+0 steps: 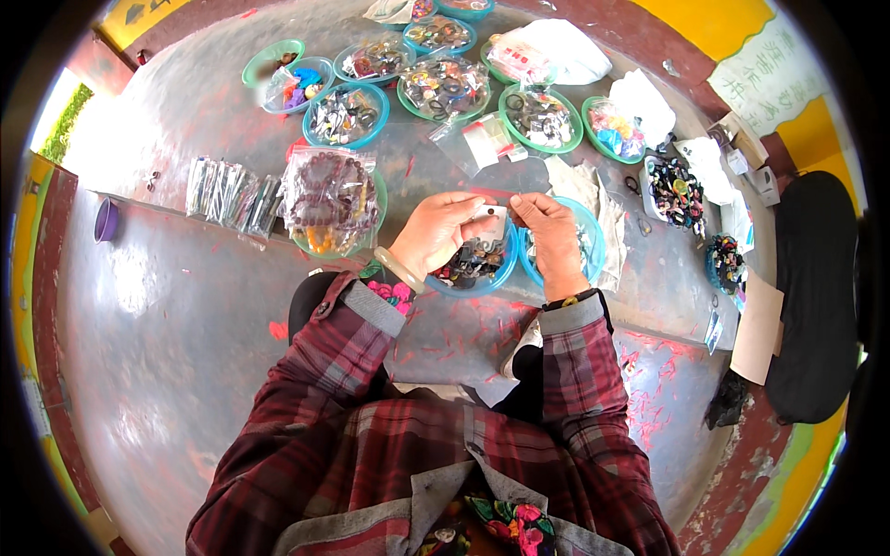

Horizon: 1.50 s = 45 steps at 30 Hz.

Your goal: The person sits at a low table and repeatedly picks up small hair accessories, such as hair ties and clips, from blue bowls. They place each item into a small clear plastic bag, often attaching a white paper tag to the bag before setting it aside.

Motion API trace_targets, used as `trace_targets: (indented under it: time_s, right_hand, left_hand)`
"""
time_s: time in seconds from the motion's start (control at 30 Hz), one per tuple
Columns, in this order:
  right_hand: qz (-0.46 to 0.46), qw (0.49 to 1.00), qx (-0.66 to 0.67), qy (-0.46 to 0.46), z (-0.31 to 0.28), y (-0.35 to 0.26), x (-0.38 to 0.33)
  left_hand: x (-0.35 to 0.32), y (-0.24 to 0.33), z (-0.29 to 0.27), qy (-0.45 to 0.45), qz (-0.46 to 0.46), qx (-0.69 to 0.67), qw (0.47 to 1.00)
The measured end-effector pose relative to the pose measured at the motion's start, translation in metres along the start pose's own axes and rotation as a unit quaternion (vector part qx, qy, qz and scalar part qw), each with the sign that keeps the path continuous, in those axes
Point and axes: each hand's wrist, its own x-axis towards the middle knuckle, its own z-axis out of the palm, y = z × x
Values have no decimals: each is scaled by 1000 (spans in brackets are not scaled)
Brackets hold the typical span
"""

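Note:
My left hand (438, 232) and my right hand (547, 227) meet above two blue bowls and together hold a small clear plastic bag (491, 219) with a pale piece inside. The left fingers pinch the bag's side, the right fingers grip its top edge. Under the hands, a blue bowl (475, 267) holds several small dark trinkets. A second blue bowl (587, 243) sits beneath my right hand. A pale bangle rings my left wrist, and a dark band sits on my right wrist.
Several teal and blue bowls of small trinkets (445, 85) lie on the grey concrete floor ahead. A bag of reddish bead bracelets (326, 196) sits at the left beside clear packets (227, 193). White cloths and a tray of charms (679, 190) lie right.

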Motion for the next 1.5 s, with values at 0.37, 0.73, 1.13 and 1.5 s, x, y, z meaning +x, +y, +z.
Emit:
trace_targets:
  time_s: [0.37, 0.73, 1.13, 1.5]
  right_hand:
    - [-84, 988, 1, 131, -4, -1, 5]
    - [-403, 785, -457, 114, 32, -1, -8]
    - [-445, 740, -496, 90, 27, -2, -8]
    - [-431, 735, -518, 75, 30, -4, -10]
  left_hand:
    - [-3, 2, -6, 21, 35, 21, 999]
    - [4, -2, 8, 16, 24, 150, 988]
    - [4, -9, 7, -13, 80, 324, 942]
    - [3, -2, 3, -24, 80, 492, 867]
